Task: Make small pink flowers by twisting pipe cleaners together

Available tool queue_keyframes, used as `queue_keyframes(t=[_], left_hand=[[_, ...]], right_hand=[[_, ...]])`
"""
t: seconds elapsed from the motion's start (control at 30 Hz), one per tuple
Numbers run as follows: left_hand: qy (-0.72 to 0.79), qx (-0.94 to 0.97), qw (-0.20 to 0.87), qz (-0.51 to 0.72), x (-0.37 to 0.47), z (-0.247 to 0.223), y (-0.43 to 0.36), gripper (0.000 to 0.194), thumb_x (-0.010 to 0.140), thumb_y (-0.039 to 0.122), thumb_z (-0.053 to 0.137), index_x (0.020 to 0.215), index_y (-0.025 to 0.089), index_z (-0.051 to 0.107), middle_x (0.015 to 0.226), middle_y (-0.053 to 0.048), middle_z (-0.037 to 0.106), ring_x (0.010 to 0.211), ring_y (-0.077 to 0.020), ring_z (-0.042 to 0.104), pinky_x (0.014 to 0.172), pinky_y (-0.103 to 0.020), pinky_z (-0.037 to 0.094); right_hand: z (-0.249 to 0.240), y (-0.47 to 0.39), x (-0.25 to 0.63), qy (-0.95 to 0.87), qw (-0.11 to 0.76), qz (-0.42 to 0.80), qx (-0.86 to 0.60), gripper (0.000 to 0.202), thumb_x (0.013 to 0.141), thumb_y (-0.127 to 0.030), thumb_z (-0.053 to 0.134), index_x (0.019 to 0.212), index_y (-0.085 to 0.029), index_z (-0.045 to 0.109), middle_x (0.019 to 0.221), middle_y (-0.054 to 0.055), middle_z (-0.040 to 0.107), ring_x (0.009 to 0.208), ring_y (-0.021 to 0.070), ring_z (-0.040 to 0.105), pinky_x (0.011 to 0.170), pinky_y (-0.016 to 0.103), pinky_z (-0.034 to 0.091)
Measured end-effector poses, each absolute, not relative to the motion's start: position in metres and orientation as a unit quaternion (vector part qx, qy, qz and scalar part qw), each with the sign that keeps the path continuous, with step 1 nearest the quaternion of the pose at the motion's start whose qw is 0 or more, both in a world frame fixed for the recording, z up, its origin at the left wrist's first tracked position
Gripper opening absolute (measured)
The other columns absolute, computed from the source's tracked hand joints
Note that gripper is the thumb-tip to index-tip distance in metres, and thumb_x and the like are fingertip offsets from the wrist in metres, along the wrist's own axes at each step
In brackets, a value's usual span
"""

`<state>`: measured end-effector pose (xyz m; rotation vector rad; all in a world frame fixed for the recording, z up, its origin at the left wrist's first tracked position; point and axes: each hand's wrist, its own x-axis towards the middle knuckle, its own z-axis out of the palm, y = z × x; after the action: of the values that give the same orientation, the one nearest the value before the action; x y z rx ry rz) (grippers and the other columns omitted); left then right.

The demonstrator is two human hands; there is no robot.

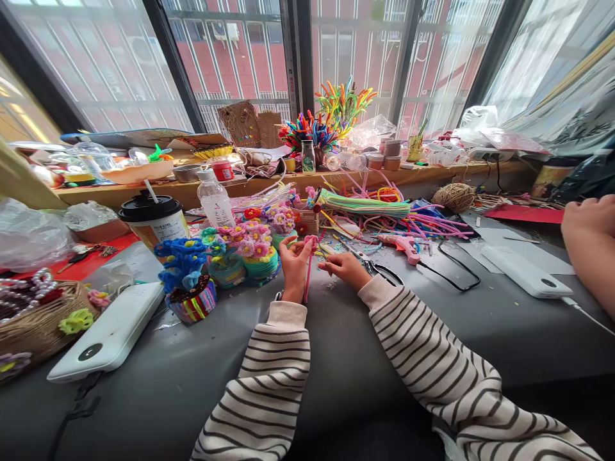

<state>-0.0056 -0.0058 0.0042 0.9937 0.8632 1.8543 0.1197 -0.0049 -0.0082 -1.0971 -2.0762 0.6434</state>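
My left hand (294,266) pinches a pink fuzzy stem (308,272) whose curled top shows at the fingertips; its length hangs down by the wrist. Close on the right, my right hand (346,267) is closed on a thin dark piece, too small to make out, that reaches toward the pink curl. Black-handled scissors (384,270) lie just behind my right hand. Left of my left hand stand pots of pink fuzzy flowers (252,240) and a striped pot with blue ones (192,301).
A pink glue gun (402,247) with a black cord and bundled fuzzy stems (365,203) lie beyond my hands. White power banks (526,271) flank both sides. A lidded cup (154,221) and bottle (214,198) stand left. Another person's arm (590,243) rests at right.
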Motion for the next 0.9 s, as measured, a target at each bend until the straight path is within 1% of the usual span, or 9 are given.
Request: queue_keyframes(t=[0.1, 0.17, 0.23, 0.4, 0.57, 0.73, 0.9], left_hand=[[0.348, 0.385, 0.423, 0.742, -0.005, 0.0063, -0.0071, 0.045, 0.056, 0.023, 0.066, 0.088, 0.017, 0.035, 0.066, 0.004, 0.056, 0.059, -0.0083, 0.058, 0.066, -0.024, 0.046], [0.347, 0.387, 0.429, 0.739, -0.0045, 0.0072, -0.0077, 0.045, 0.056, 0.023, 0.066, 0.088, 0.017, 0.035, 0.069, 0.002, 0.057, 0.06, -0.0082, 0.059, 0.066, -0.024, 0.046], [0.346, 0.389, 0.431, 0.737, -0.0043, 0.0073, -0.0078, 0.045, 0.056, 0.023, 0.066, 0.088, 0.017, 0.035, 0.07, 0.002, 0.058, 0.06, -0.0085, 0.059, 0.066, -0.025, 0.046], [0.347, 0.392, 0.432, 0.734, -0.0047, 0.0064, -0.007, 0.044, 0.055, 0.023, 0.066, 0.087, 0.018, 0.036, 0.069, 0.002, 0.058, 0.062, -0.0094, 0.059, 0.067, -0.025, 0.046], [0.343, 0.392, 0.43, 0.738, -0.0056, 0.0056, -0.0063, 0.043, 0.056, 0.023, 0.066, 0.087, 0.018, 0.036, 0.07, 0.002, 0.059, 0.062, -0.0095, 0.059, 0.068, -0.026, 0.046], [0.342, 0.397, 0.429, 0.736, -0.0059, 0.0043, -0.0057, 0.044, 0.056, 0.024, 0.067, 0.087, 0.018, 0.037, 0.071, 0.001, 0.06, 0.064, -0.0105, 0.06, 0.07, -0.028, 0.045], [0.344, 0.44, 0.45, 0.697, -0.0037, 0.0042, -0.0091, 0.043, 0.056, 0.024, 0.067, 0.088, 0.018, 0.038, 0.069, 0.001, 0.061, 0.066, -0.0107, 0.06, 0.071, -0.027, 0.044]], right_hand=[[-0.0064, -0.0037, 0.1244, -0.793, 0.351, 0.246, -0.433, 0.049, 0.067, -0.056, 0.046, 0.042, -0.015, 0.038, 0.042, -0.004, 0.036, 0.044, 0.0051, 0.029, 0.045, 0.02, 0.023], [-0.0049, -0.0039, 0.1266, -0.79, 0.353, 0.252, -0.434, 0.048, 0.066, -0.055, 0.048, 0.041, -0.015, 0.036, 0.041, -0.005, 0.035, 0.043, 0.0047, 0.028, 0.045, 0.02, 0.022], [-0.0038, -0.0046, 0.1274, -0.79, 0.351, 0.258, -0.431, 0.048, 0.067, -0.055, 0.047, 0.042, -0.015, 0.038, 0.041, -0.005, 0.035, 0.044, 0.0049, 0.028, 0.045, 0.02, 0.022], [-0.0028, -0.0056, 0.1265, -0.806, 0.32, 0.281, -0.41, 0.051, 0.069, -0.058, 0.04, 0.046, -0.014, 0.048, 0.042, -0.003, 0.038, 0.044, 0.0065, 0.033, 0.047, 0.021, 0.024], [-0.0052, -0.0034, 0.126, -0.798, 0.337, 0.298, -0.401, 0.053, 0.069, -0.059, 0.039, 0.044, -0.014, 0.047, 0.042, -0.002, 0.039, 0.045, 0.0066, 0.034, 0.048, 0.021, 0.025], [-0.0064, -0.0018, 0.1248, -0.755, 0.381, 0.335, -0.416, 0.051, 0.067, -0.059, 0.043, 0.042, -0.014, 0.044, 0.043, -0.003, 0.038, 0.043, 0.0054, 0.031, 0.047, 0.021, 0.025], [-0.0021, -0.0022, 0.126, -0.656, 0.489, 0.365, -0.443, 0.045, 0.064, -0.058, 0.047, 0.051, -0.014, 0.05, 0.04, -0.006, 0.028, 0.041, 0.0049, 0.024, 0.042, 0.021, 0.02]])
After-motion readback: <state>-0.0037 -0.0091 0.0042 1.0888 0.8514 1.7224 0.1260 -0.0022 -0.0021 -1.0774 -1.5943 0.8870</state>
